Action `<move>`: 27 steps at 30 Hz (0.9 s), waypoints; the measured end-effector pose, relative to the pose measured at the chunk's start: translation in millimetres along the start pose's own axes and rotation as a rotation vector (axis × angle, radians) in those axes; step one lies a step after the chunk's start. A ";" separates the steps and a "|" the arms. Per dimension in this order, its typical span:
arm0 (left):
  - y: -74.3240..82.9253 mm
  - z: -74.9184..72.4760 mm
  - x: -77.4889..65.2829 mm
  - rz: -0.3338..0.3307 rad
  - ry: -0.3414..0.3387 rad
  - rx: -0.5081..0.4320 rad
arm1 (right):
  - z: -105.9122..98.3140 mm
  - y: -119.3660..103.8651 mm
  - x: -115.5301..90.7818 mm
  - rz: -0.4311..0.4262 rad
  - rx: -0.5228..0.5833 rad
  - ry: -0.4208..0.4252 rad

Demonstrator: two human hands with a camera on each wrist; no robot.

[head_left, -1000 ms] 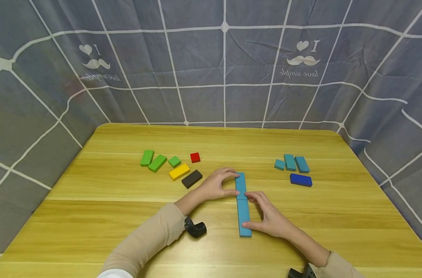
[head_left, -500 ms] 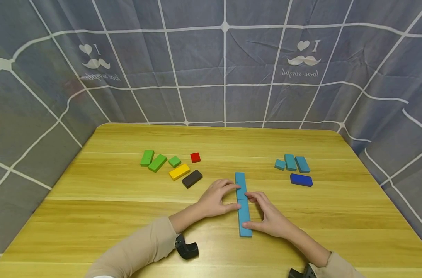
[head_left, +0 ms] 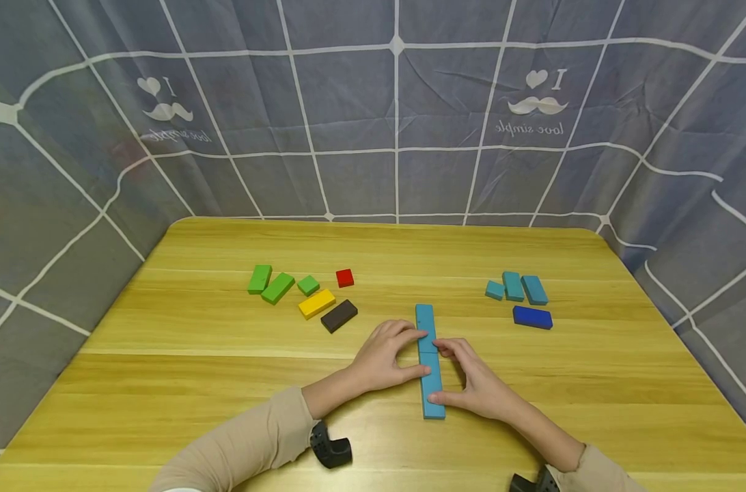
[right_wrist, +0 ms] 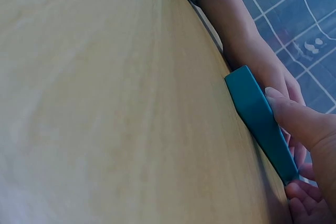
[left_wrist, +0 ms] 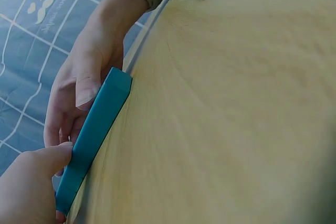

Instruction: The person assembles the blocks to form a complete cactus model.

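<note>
Taking the black block [head_left: 339, 316] as my marker, I have the far light-blue block [head_left: 425, 316] off to its right and the near light-blue block [head_left: 431, 384] also to its right but closer to the person, both lying flat, end to end in one line on the table [head_left: 164, 376]. The left hand [head_left: 382, 357] lies between the black block and that line, thumb and fingers spread apart, touching both blocks; the right hand [head_left: 480, 386] is on the line's other side, away from the black block, its thumb and fingertips likewise apart and touching both. I judge neither hand clamped on anything. What worries me is the seam [head_left: 428, 352]: fingertip contact gives little hold, so uneven pressure could bow the line. The right thumb sits well down the near block, so too hard a push there could swing its end toward the black block's side. A dragging fingertip as either hand lifts might part the joint. If the left hand pulls back carelessly, it may knock the black block, or the yellow block [head_left: 317, 304] just beyond it. The wrist views don't let me check the seam, so a slight gap could escape me.
</note>
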State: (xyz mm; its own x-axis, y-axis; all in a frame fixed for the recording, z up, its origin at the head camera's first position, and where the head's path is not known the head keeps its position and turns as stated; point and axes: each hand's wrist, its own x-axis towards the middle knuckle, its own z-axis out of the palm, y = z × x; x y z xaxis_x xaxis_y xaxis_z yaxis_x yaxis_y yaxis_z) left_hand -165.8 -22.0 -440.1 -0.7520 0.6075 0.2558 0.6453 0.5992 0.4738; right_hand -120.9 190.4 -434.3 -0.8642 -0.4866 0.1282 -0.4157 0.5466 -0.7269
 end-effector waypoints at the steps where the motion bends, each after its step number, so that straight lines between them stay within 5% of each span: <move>1: -0.1 0.0 -0.1 0.000 0.000 0.000 | -0.2 -0.5 0.0 0.000 0.001 -0.003; 16: 1.2 -1.5 -4.0 0.014 0.007 0.011 | -5.0 -1.1 3.5 -0.028 -0.031 0.031; 27: 4.2 -1.5 -8.7 0.012 -0.009 0.017 | -77.1 40.7 40.1 0.035 -0.118 0.327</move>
State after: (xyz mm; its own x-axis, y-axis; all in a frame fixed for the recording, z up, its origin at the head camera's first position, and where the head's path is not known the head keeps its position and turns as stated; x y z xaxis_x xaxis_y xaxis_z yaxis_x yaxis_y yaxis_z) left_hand -156.7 -25.6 -439.1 -0.7430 0.6193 0.2536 0.6565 0.6009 0.4560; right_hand -194.4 245.7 -406.7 -0.9157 -0.2323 0.3279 -0.3975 0.6433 -0.6544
